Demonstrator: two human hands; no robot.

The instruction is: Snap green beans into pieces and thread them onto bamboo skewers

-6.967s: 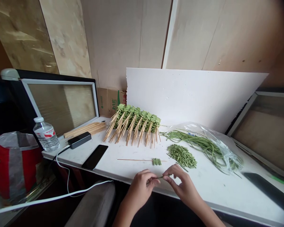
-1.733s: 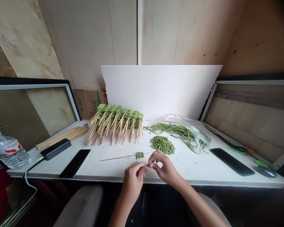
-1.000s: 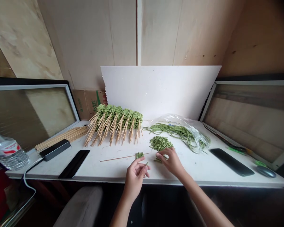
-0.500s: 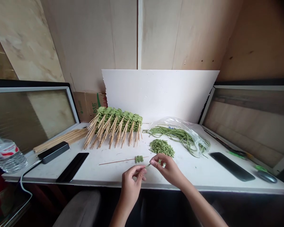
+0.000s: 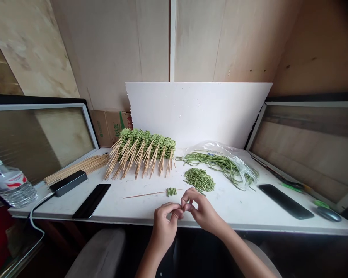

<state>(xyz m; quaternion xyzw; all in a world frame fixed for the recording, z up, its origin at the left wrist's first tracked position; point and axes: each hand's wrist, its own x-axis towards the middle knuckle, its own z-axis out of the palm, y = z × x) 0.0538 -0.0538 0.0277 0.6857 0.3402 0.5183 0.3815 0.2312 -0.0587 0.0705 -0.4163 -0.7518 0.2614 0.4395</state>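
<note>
My left hand (image 5: 166,220) and my right hand (image 5: 201,210) meet fingertip to fingertip above the front of the white table. Both are closed in a pinch on a long bean piece, which the fingers now almost wholly hide. Just beyond them lies a thin wooden skewer (image 5: 145,195) with several short bean pieces (image 5: 171,191) threaded side by side near its right end. A heap of cut bean pieces (image 5: 199,179) sits close behind my right hand.
Loaded bean skewers (image 5: 147,144) are stacked at the back left, beside bare skewers (image 5: 81,168). Uncut long beans (image 5: 211,162) lie partly in a plastic bag (image 5: 240,164). A phone (image 5: 92,200), black box (image 5: 69,183), water bottle (image 5: 11,185), dark slab (image 5: 285,201) and mouse (image 5: 329,213) occupy the sides.
My hands have come together, and the bean piece that showed between them is now covered by the fingers. The view has shifted slightly; the skewer stays put.
</note>
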